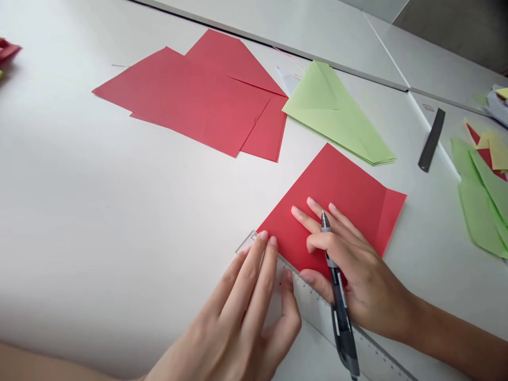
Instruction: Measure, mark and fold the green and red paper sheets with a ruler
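A sheet of red paper (317,206) lies on the white table, with a folded strip along its right side. Along its lower edge runs a clear ruler (317,300). My left hand (238,312) rests with outstretched fingers across the ruler's upper end and the paper's left corner. Tucked in my right hand (357,270) is a black and grey pen (342,323), its tip pointing up and away from the paper. The other fingers of that hand lie spread on the red paper, and its thumb is at the ruler's edge.
Beyond the hands, several red sheets (178,100) overlap next to folded green papers (333,106). A dark strip-shaped object (432,140) lies at the right, near more green paper (482,206) with red and yellow pieces. Part of a red item (8,50) shows at the left edge.
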Motion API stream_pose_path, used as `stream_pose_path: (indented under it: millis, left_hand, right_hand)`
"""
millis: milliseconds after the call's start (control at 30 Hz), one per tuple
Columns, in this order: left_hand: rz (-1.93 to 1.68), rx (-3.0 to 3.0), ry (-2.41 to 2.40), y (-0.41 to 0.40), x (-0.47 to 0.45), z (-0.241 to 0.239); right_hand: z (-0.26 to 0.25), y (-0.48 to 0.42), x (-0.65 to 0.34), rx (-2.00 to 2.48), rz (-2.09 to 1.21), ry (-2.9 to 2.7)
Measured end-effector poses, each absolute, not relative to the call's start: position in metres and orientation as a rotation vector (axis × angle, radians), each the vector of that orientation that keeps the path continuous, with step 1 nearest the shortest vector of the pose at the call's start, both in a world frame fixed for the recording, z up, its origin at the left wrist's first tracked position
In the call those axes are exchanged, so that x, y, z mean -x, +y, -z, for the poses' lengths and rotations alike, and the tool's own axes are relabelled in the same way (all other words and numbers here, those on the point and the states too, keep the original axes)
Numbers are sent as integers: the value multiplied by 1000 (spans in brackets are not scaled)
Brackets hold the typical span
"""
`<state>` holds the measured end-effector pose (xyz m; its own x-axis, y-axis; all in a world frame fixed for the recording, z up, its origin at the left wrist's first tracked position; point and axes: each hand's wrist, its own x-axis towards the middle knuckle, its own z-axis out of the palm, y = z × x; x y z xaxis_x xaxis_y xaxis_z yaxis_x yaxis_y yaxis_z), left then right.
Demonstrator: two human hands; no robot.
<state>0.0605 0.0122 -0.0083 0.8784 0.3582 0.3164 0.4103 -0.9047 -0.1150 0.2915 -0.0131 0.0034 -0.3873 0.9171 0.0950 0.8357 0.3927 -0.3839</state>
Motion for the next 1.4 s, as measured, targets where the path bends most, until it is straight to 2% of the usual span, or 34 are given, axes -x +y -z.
stream_pose_path:
  millis: [667,800,933,1067,1400]
  left_hand:
    - [476,2850,-529,13,-61,8]
    - [406,2900,-575,11,-60,5]
    - [487,3000,-531,9,-56,9]
    - [455,3067,-493,11,-53,16]
    - [482,3027,-519,13,-56,12]
  right_hand:
    - [-4,-12,-291,1533,-438,-2343]
    - [-7,-12,-291,1529,-551,-2241]
    - [-11,-12,-293,1471,-782,-1869]
    - [-14,-9,-295,1505,-872,-1594]
    - [-9,-13,-298,1515,-916,-1658]
